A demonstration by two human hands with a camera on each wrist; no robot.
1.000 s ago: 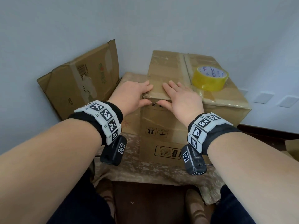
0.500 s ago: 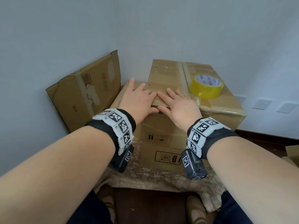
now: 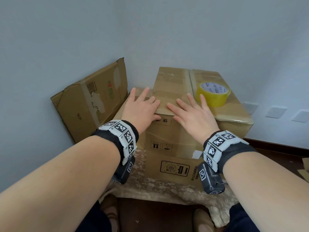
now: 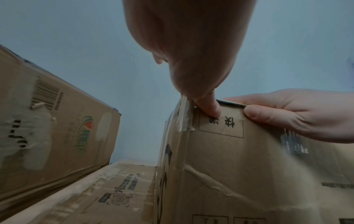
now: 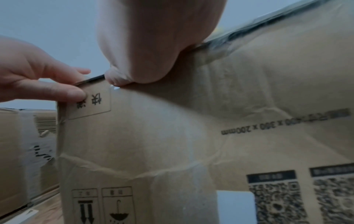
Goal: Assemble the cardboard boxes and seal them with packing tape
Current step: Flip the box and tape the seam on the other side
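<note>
A closed cardboard box stands on a cloth-covered table, with clear tape along its top seam. My left hand lies flat on the box's front-left top corner, fingers spread and partly past the left edge. Its thumb presses the front face by a printed label. My right hand lies flat on the top just to the right, and its thumb also presses the front face. A yellow tape roll sits on the box top, just beyond my right fingertips. Neither hand holds anything.
A flattened cardboard box leans on the wall at left. Another flat box lies on the table between it and the assembled box. The patterned tablecloth hangs over the near edge. Wall sockets and cardboard scraps are at right.
Both hands have slid farther onto the box top and spread their fingers. The left hand has shifted left over the corner. The tape roll has not moved.
</note>
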